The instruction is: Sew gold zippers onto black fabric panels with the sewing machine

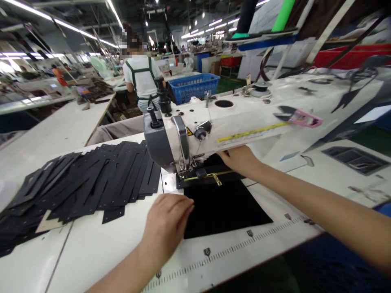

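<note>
A black fabric piece (226, 211) lies flat on the sewing machine bed, its near part spread toward the table's front edge. Across its far part runs a gold-toothed zipper (195, 178) with a hanging zipper pull (217, 179), close beside the presser foot. My left hand (168, 221) is closed at the fabric's left edge, thumb and fingers pinched together. Under the machine arm, my right hand (241, 160) has its curled fingers on the black fabric behind the zipper; some fingertips are hidden. The white sewing machine (195, 122) stands over the work, its needle area just beyond my left hand.
A heap of black slotted strips (100, 179) spreads over the table at left. Pink-handled snips (305, 118) and a yellow tape measure (253, 132) rest on the machine arm. A ruler scale (232, 248) runs along the front edge. Ahead are a blue basket (195, 87) and a co-worker (142, 77).
</note>
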`<action>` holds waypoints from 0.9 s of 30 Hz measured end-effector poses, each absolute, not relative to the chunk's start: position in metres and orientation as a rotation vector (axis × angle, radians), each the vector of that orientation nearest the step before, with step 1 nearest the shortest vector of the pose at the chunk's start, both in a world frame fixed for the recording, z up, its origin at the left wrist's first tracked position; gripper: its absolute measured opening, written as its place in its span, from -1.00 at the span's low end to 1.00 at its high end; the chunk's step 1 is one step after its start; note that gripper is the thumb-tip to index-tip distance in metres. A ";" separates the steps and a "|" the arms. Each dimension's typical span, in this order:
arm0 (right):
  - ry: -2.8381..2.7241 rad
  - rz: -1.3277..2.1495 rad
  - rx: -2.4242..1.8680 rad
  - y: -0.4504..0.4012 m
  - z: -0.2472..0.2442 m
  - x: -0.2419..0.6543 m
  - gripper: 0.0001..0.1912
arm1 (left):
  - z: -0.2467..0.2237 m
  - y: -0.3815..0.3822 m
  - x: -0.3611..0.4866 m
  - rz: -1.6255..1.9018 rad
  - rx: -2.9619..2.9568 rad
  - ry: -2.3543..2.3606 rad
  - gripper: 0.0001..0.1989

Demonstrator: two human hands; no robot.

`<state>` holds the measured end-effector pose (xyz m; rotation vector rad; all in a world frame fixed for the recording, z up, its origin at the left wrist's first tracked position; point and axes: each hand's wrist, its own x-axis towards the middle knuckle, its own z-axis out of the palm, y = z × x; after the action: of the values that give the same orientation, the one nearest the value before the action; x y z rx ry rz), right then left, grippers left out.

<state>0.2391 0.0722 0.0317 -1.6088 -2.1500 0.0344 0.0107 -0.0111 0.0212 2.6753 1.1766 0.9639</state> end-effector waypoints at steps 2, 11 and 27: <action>-2.232 0.033 -1.453 0.047 0.030 0.230 -0.80 | 0.016 0.002 -0.006 0.908 2.795 1.361 -0.79; -2.436 -0.027 -1.064 0.030 0.000 0.176 -0.70 | -0.009 0.018 -0.002 0.831 3.031 1.407 -0.80; -2.501 -0.034 -1.017 0.042 -0.005 0.175 -0.70 | -0.007 0.028 -0.009 0.788 3.171 1.176 -0.76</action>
<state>0.1748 0.0422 -0.0045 -1.0169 -2.5008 -0.0344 -0.0094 0.0279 -0.0065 3.1714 1.1763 0.7882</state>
